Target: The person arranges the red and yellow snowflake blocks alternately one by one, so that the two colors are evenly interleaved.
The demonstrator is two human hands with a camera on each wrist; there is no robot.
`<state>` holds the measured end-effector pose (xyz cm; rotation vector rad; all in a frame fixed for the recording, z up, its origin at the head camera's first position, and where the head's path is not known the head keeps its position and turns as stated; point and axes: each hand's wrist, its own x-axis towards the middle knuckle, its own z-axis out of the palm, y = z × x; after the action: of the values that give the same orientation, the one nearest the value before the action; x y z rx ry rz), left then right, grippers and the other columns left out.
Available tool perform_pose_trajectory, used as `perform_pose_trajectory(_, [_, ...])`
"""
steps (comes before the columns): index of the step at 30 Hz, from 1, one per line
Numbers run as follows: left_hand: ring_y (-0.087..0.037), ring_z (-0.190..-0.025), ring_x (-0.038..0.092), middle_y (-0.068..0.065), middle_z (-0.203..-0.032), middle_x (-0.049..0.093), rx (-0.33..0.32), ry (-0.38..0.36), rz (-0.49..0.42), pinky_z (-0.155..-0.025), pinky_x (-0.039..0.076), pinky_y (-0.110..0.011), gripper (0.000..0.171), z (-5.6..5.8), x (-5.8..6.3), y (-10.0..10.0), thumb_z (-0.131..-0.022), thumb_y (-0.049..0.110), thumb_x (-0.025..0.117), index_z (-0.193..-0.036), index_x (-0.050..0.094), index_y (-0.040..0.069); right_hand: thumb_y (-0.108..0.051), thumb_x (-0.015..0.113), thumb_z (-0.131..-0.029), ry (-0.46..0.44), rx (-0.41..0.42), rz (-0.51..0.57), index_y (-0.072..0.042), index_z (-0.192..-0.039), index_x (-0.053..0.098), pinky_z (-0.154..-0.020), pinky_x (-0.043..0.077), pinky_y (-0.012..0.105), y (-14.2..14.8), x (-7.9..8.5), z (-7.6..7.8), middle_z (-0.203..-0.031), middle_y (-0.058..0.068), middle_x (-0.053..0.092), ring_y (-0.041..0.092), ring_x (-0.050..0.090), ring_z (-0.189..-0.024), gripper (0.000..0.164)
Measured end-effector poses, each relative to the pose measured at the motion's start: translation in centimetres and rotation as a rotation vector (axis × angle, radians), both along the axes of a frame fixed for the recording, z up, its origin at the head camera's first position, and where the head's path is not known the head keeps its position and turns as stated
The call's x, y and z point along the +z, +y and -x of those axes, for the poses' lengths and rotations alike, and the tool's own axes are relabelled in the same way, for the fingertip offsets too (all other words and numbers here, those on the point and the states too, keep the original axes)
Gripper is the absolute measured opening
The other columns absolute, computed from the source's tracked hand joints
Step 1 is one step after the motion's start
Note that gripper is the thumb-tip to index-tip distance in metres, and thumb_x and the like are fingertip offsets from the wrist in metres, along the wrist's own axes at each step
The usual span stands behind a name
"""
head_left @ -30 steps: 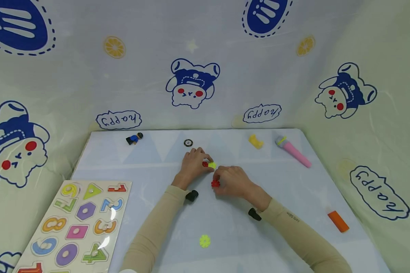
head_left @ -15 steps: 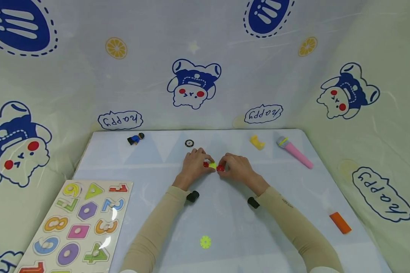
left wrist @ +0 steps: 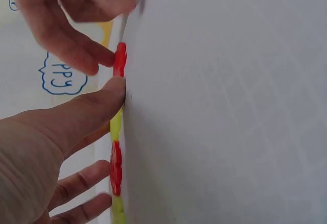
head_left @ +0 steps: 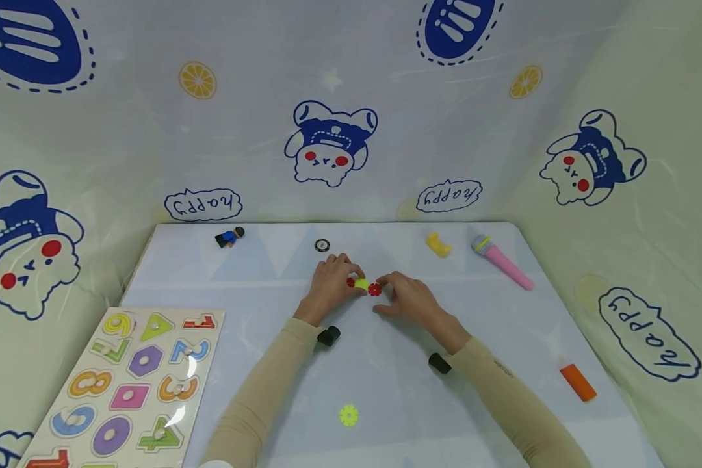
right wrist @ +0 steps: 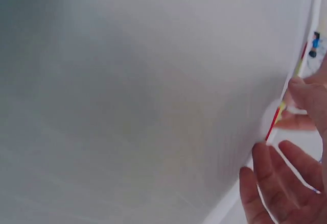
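Observation:
My left hand [head_left: 331, 284] pinches a yellow-green flower-shaped disc [head_left: 361, 284] in the middle of the table. In the left wrist view, red and yellow discs stand in one line: a red disc [left wrist: 116, 169] and the yellow one [left wrist: 118, 211] below it lie under that hand's palm and fingers. At the right end, a red flower-shaped disc [head_left: 374, 290] meets the yellow-green one; whether they are locked together cannot be told. Close around it is my right hand [head_left: 412, 300], thumb and fingers spread apart, a fingertip at or touching its edge.
A loose yellow-green disc [head_left: 349, 415] lies near the front. A number puzzle board [head_left: 146, 390] covers the left. Toward the back are a toy figure [head_left: 229, 237], a small wheel [head_left: 322, 245], a yellow piece [head_left: 438, 244] and a toy microphone [head_left: 503, 263]; an orange block [head_left: 578, 382] lies right.
My right hand brought the red disc up from the front right to the yellow-green disc, then loosened its fingers and drew back slightly. My left hand stayed in place.

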<state>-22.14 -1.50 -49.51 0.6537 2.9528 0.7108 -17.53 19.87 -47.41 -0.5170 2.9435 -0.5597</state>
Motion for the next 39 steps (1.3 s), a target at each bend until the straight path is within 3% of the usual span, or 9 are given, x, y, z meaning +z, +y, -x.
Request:
perform_pose_trajectory(4, [-0.031, -0.126, 0.057, -0.009, -0.134, 0.066, -0.005, -0.019, 0.017, -0.110, 0.048, -0.051, 0.046, 0.1, 0.0, 0.2, -0.091, 0.044, 0.089, -0.130, 0.079, 0.022, -0.034, 0.093, -0.089, -0.024, 0.048, 0.015, -0.012, -0.128, 0.070, -0.078, 0.056, 0.027, -0.3, 0.2, -2.3, -0.119, 0.001, 0.070, 0.013, 0.064, -0.092, 0.051])
perform_pose_trajectory(9, [-0.031, -0.130, 0.054, -0.008, -0.136, 0.063, -0.016, -0.055, 0.003, -0.110, 0.044, -0.053, 0.054, 0.0, 0.1, 0.8, -0.091, 0.046, 0.090, -0.137, 0.075, 0.024, -0.041, 0.092, -0.090, -0.068, 0.294, 0.021, -0.018, -0.120, 0.074, -0.080, 0.055, 0.023, -0.9, 0.5, -6.5, -0.106, -0.008, 0.069, 0.005, 0.060, -0.090, 0.042])
perform_pose_trajectory(15, [-0.028, -0.126, 0.054, -0.004, -0.135, 0.062, -0.018, -0.055, 0.016, -0.107, 0.040, -0.055, 0.047, -0.3, 0.2, 2.0, -0.089, 0.052, 0.089, -0.130, 0.080, 0.031, -0.059, 0.084, -0.092, -0.144, 0.538, 0.010, -0.023, -0.132, 0.072, -0.087, 0.053, 0.020, -1.6, 0.0, -11.3, -0.115, -0.013, 0.065, -0.004, 0.055, -0.093, 0.055])
perform_pose_trajectory(22, [-0.028, -0.125, 0.055, -0.003, -0.133, 0.063, -0.031, -0.042, -0.003, -0.111, 0.039, -0.059, 0.033, -0.5, 0.3, 2.3, -0.090, 0.048, 0.089, -0.118, 0.084, 0.031, -0.058, 0.081, -0.094, -0.098, 0.741, -0.021, -0.025, -0.137, 0.070, -0.100, 0.053, 0.019, -2.3, 0.4, -14.4, -0.122, -0.012, 0.063, -0.002, 0.062, -0.108, 0.055])
perform_pose_trajectory(25, [-0.028, -0.125, 0.055, -0.004, -0.132, 0.064, -0.020, -0.045, -0.013, -0.112, 0.040, -0.058, 0.030, -0.5, 0.3, 2.3, -0.091, 0.047, 0.089, -0.116, 0.084, 0.030, -0.055, 0.081, -0.095, -0.036, 0.757, -0.038, -0.024, -0.136, 0.069, -0.100, 0.052, 0.018, -2.5, 0.3, -15.1, -0.121, -0.011, 0.063, -0.001, 0.061, -0.106, 0.053])
perform_pose_trajectory(32, [-0.028, -0.127, 0.055, -0.004, -0.133, 0.064, -0.001, -0.060, -0.022, -0.113, 0.040, -0.057, 0.029, -0.5, 0.2, 2.3, -0.091, 0.045, 0.089, -0.115, 0.085, 0.030, -0.049, 0.084, -0.095, 0.132, 0.687, 0.012, -0.022, -0.125, 0.073, -0.090, 0.049, 0.012, -3.3, -0.7, -16.0, -0.110, -0.013, 0.065, -0.002, 0.061, -0.093, 0.041])
perform_pose_trajectory(36, [-0.028, -0.126, 0.055, -0.004, -0.132, 0.065, -0.002, -0.052, -0.023, -0.113, 0.041, -0.056, 0.028, -0.6, 0.1, 2.3, -0.091, 0.045, 0.090, -0.114, 0.085, 0.030, -0.048, 0.083, -0.097, 0.170, 0.671, 0.012, -0.024, -0.118, 0.074, -0.087, 0.047, 0.012, -3.6, -1.2, -16.2, -0.106, -0.014, 0.065, -0.003, 0.059, -0.089, 0.033])
perform_pose_trajectory(39, [-0.028, -0.126, 0.055, -0.004, -0.132, 0.065, -0.002, -0.050, -0.027, -0.112, 0.041, -0.056, 0.027, -0.6, 0.1, 2.4, -0.091, 0.045, 0.089, -0.114, 0.086, 0.030, -0.045, 0.082, -0.098, 0.146, 0.659, 0.001, -0.023, -0.118, 0.075, -0.087, 0.049, 0.013, -3.5, -1.1, -16.2, -0.106, -0.014, 0.066, -0.003, 0.060, -0.089, 0.030])
